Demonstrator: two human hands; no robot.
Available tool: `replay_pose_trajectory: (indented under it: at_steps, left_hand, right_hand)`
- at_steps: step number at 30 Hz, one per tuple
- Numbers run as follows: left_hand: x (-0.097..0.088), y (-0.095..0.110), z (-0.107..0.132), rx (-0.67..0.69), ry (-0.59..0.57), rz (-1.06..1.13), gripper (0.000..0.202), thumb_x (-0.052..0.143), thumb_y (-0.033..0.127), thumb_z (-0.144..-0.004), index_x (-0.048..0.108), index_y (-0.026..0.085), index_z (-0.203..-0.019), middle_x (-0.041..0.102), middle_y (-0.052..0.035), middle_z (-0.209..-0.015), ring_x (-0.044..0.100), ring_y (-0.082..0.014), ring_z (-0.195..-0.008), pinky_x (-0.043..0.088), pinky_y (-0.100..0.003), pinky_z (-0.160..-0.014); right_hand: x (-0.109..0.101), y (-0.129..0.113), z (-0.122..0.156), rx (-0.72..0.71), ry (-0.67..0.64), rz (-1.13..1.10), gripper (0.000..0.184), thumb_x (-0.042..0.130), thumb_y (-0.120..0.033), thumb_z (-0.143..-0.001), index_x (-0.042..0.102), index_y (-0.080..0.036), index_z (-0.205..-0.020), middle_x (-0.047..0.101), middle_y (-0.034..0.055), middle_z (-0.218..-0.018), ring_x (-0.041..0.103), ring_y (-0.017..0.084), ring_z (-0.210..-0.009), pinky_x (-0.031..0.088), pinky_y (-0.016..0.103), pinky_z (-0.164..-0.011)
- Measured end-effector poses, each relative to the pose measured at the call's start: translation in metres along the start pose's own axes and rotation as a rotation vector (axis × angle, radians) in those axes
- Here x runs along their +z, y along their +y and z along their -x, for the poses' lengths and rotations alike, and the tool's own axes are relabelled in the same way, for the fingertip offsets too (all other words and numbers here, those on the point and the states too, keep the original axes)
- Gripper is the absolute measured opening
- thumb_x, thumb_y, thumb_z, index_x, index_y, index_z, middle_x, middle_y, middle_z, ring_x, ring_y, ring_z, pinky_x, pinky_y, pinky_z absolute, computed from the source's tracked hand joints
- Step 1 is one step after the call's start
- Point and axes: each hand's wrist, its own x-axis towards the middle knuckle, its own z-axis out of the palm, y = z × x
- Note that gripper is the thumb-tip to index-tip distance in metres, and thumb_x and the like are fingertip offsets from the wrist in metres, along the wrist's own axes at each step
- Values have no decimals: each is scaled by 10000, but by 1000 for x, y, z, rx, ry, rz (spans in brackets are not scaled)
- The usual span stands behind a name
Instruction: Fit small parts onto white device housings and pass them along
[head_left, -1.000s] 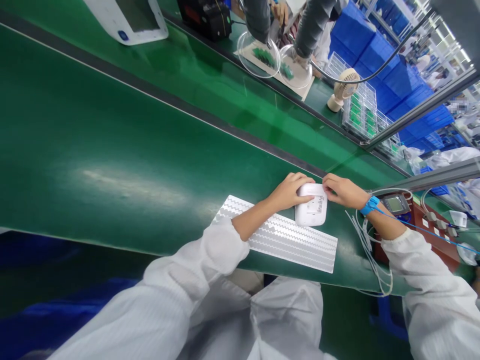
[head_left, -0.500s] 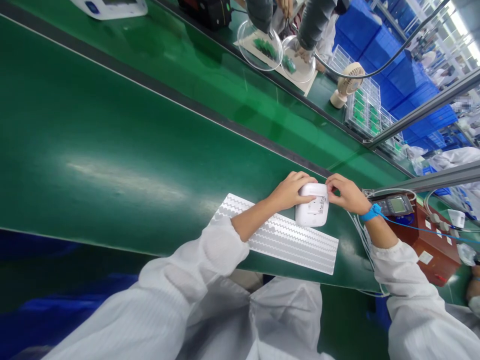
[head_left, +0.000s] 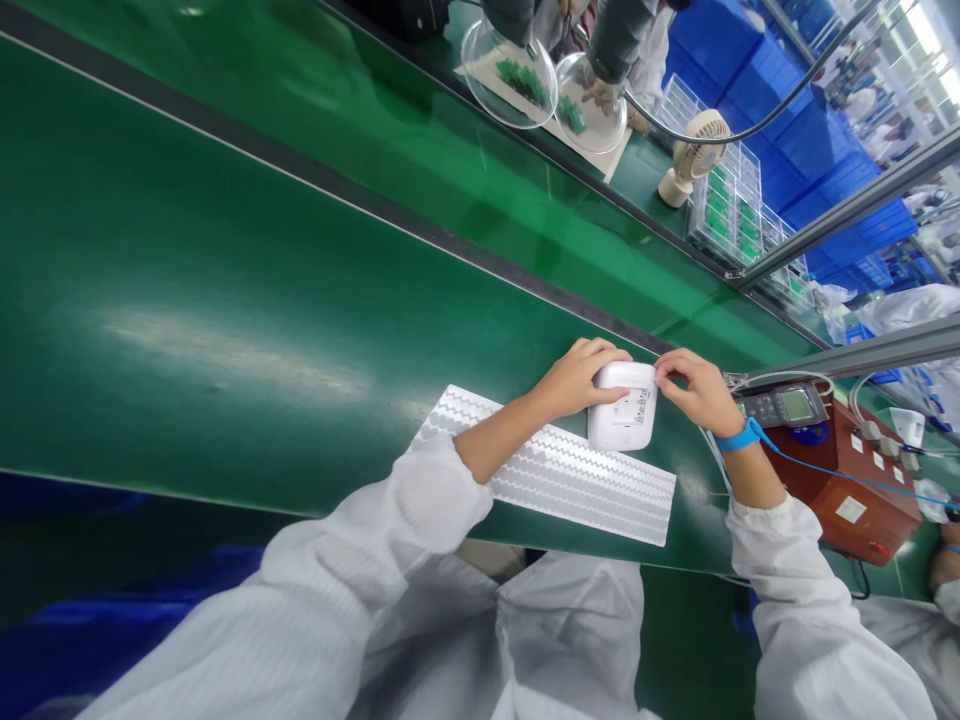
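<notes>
A white rounded device [head_left: 622, 432], with printing and a recessed area on its upward face, lies on the green bench. My left hand [head_left: 586, 380] grips its left side, thumb across the face and fingers over the far edge. At the device's upper right corner, my right hand [head_left: 694, 388] is closed in a pinch; what its fingertips hold, if anything, is too small to make out. A blue wrist strap [head_left: 742, 436] circles my right wrist. Under my left forearm and by the device's near edge lies a white sheet [head_left: 585, 490] with rows of wavy-edged grey strips.
To the right, a handheld meter [head_left: 793, 404] rests by a reddish-brown box [head_left: 862, 500] with white cables nearby. Beyond the bench divider are a small fan [head_left: 699, 150], clear trays [head_left: 724, 215] of green parts, and a co-worker's hands behind round transparent shields [head_left: 517, 120].
The view has shifted slightly, and a white device at the top left has left the picture. Both hands stay at the device; my right forearm has drawn slightly inward.
</notes>
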Motion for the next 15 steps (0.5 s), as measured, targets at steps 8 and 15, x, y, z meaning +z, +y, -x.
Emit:
replay_pose_trajectory:
  at_steps: [8,15]
  left_hand:
    - [1,1,-1,-8,2,2,518,809,402,-951,714,304,-1451,673,-77,-1437,558,-364,-1371,507,-528,-1181]
    - [-1,4,0,-7,0,14,516,820,366,-945,717,287,-1444,670,-81,-1437,559,-358,-1378,506,-520,-1181]
  right_hand:
    - [0,0,-1,-8,-10,13,93,690,-276,-1019,732,-243,-943,787,91,-1127,742,270,-1029,631,423,-937]
    - [0,-1,-2,-4,-12,28,107,682,-276,-1032,723,-241,-940,786,92,-1128,738,270,-1029,612,418,-903]
